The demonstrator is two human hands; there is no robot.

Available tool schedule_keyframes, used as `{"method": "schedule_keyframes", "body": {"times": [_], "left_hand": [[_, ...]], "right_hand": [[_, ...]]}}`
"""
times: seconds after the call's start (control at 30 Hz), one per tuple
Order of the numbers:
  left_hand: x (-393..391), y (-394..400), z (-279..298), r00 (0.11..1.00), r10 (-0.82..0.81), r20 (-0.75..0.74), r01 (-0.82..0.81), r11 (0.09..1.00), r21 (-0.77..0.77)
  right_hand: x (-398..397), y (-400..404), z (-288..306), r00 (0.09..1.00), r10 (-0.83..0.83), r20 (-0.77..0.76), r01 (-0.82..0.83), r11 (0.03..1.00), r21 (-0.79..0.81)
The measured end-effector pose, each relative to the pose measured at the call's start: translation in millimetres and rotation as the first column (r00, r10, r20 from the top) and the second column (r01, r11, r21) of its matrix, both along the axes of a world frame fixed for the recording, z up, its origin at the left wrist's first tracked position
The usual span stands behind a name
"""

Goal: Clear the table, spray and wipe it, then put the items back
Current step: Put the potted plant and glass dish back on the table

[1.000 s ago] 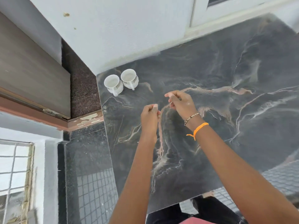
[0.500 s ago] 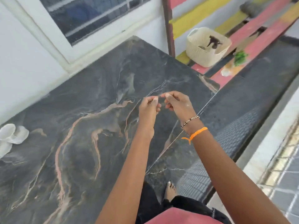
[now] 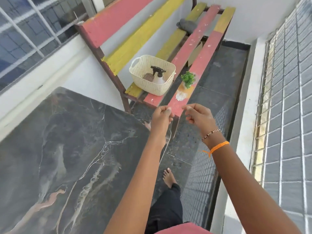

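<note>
The dark marble table (image 3: 67, 157) fills the lower left, with nothing on the part I see. My left hand (image 3: 161, 119) and my right hand (image 3: 200, 118) hover side by side past the table's right corner, fingers curled and pinched, with nothing visible in either. Beyond them, on a red and yellow slatted bench (image 3: 199, 53), stands a cream basket (image 3: 143, 81). It holds a spray bottle (image 3: 158, 75) with a black trigger and a brown brush (image 3: 148, 77). A small green plant (image 3: 187, 79) stands right of the basket, and a dark cloth (image 3: 186, 25) lies at the bench's far end.
A white wall with a barred window (image 3: 25, 39) runs along the left. On the right, a white ledge and a metal grille (image 3: 287, 115) close off the narrow dark floor (image 3: 202, 166). My bare foot (image 3: 168, 178) stands between table and ledge.
The view has swung right, from the table's left corner with two white cups to the bench. Both hands have stayed raised close together and now sit beyond the table's right edge.
</note>
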State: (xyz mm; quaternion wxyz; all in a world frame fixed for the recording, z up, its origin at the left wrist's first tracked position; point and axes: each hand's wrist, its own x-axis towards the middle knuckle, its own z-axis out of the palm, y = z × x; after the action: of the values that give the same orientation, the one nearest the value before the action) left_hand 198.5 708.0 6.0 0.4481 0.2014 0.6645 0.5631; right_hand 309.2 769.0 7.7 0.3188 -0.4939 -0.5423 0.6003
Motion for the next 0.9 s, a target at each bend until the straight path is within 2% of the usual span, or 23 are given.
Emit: {"method": "schedule_keyframes", "body": {"times": [0.13, 0.23, 0.47, 0.6, 0.73, 0.83, 0.9], "left_hand": [[-15.0, 100.9, -16.2, 0.996, -0.093, 0.016, 0.094, 0.991, -0.095], [-18.0, 134.5, -28.3, 0.99, -0.144, 0.0, 0.142, 0.977, -0.156], [-30.7, 249.0, -72.5, 0.984, -0.163, -0.076, 0.137, 0.953, -0.269], [-30.9, 311.3, -107.2, 0.981, -0.175, -0.08, 0.134, 0.919, -0.372], [-24.4, 371.7, -147.8, 0.977, -0.211, -0.01, 0.172, 0.824, -0.539], [-22.7, 404.1, -181.4, 0.962, -0.26, -0.083, 0.163, 0.791, -0.589], [-23.5, 421.7, -199.1, 0.949, -0.256, -0.184, 0.11, 0.816, -0.568]], "right_hand": [[-2.8, 94.9, -20.6, 0.995, -0.059, 0.077, 0.065, 0.994, -0.083], [1.2, 131.6, -35.3, 0.994, -0.071, 0.082, 0.081, 0.989, -0.125], [-6.1, 262.9, -87.3, 0.989, -0.074, 0.131, 0.101, 0.972, -0.211], [-13.8, 342.1, -130.5, 0.985, -0.011, 0.171, 0.061, 0.955, -0.29], [-20.5, 416.0, -175.9, 0.973, 0.078, 0.216, 0.012, 0.923, -0.385], [-25.5, 462.4, -208.7, 0.951, 0.142, 0.274, -0.017, 0.911, -0.412], [-29.6, 488.6, -233.4, 0.927, 0.171, 0.333, -0.018, 0.909, -0.416]]}}
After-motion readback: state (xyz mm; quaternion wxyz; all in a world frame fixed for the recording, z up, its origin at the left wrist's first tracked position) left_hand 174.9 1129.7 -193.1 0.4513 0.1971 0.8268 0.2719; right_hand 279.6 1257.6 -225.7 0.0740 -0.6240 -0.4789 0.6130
